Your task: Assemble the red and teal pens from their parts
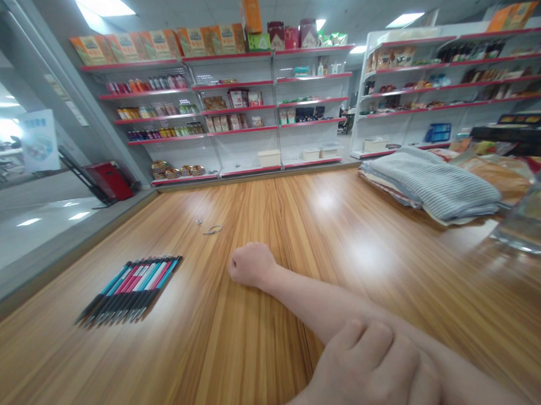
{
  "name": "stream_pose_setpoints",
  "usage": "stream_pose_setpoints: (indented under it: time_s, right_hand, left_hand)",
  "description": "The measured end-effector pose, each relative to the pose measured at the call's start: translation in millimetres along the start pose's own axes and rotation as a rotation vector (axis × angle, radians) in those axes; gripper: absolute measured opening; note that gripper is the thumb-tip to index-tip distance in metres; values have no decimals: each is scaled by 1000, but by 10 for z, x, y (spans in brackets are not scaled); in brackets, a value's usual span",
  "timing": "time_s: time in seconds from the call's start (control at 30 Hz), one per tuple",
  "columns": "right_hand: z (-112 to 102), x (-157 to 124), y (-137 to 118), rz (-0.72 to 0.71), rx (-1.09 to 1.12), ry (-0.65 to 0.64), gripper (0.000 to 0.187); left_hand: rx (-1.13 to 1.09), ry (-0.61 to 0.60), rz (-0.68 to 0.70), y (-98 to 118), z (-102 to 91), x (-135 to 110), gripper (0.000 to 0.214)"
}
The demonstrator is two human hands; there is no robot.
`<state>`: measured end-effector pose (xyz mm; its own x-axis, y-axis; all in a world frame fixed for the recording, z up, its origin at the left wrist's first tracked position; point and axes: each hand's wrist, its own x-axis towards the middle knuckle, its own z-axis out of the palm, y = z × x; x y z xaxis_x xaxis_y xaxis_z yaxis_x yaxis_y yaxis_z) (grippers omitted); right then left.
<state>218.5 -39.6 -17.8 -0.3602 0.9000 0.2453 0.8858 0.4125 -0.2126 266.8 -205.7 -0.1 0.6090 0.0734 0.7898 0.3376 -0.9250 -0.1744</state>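
Note:
My right hand (253, 264) rests as a closed fist on the wooden table, with nothing showing in it. My left hand (374, 366) lies across my right forearm (330, 302), its fingers bent around the arm and their tips hidden. To the left of the fist, a flat row of several pens (134, 288) with blue, pink and black barrels lies side by side. Beyond the fist are a thin curved strip (214, 229) and a tiny pale piece (198, 221), too small to name.
Folded striped cloth (432, 182) is stacked at the right, beside a clear glass container (531, 213). The wooden table (243, 204) extends toward store shelves (243, 128) filled with packaged goods. A red box (110, 180) stands on the floor at the left.

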Motion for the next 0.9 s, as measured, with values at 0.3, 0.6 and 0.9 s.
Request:
stream_pose_setpoints:
  time_s: [0.3,0.6,0.9]
  right_hand:
    - [65,35,30,-27,-8,29,34]
    - [12,30,328,39,-9,4,35]
    - [-17,-30,349,6,25,19,31]
  left_hand:
    - [-79,-31,-21,-18,13,-79,11]
    - [-359,-374,-291,-572,-8,-197,93]
    - [-348,-413,213,-272,-347,3,37]
